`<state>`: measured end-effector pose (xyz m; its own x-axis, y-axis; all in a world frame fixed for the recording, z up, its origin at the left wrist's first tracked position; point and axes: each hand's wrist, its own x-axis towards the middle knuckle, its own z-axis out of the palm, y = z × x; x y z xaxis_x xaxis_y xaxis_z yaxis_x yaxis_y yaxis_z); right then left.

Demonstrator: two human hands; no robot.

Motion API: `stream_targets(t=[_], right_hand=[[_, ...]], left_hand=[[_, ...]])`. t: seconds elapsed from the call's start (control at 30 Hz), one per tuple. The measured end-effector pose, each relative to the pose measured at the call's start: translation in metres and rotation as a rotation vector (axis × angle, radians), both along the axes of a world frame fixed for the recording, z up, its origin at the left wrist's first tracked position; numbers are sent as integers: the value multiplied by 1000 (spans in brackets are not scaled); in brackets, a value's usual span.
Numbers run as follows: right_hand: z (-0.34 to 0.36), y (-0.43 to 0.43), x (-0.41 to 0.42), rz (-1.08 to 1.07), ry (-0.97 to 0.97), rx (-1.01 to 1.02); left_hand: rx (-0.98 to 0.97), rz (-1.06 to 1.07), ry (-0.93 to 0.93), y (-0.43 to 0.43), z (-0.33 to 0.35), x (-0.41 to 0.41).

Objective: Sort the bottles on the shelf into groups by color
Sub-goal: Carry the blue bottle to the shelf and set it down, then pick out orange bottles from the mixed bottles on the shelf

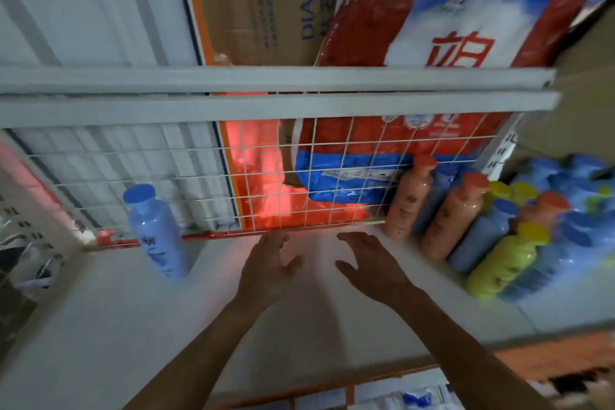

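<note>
One blue bottle [156, 231] with a blue cap stands alone at the left of the white shelf [100, 326]. At the right stands a mixed cluster: two orange bottles [407, 200] [449, 220] at the back, a blue bottle [482, 236], a yellow bottle [502, 263] in front, and several more blue, yellow and orange ones behind. My left hand [269, 266] and my right hand [369, 263] hover over the shelf's middle, fingers spread, holding nothing. Neither touches a bottle.
A white wire grid [299, 176] backs the shelf, with a red and blue bag [366, 150] behind it. A grey shelf beam [266, 93] runs overhead, carrying a cardboard box [266, 3] and a large bag [466, 3]. Blurred packages lie below the front edge.
</note>
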<state>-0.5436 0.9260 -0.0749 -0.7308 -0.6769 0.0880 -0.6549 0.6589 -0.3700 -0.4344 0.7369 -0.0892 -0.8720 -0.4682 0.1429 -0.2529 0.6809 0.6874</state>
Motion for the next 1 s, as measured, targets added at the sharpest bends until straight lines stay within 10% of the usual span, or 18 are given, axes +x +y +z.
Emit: stream_targets(t=[0.37, 1.0], right_hand=[[39, 121, -35, -246, 155, -141], [26, 136, -70, -112, 174, -128]], left_hand=[[95, -325, 57, 121, 45, -131], [350, -41, -11, 159, 49, -194]])
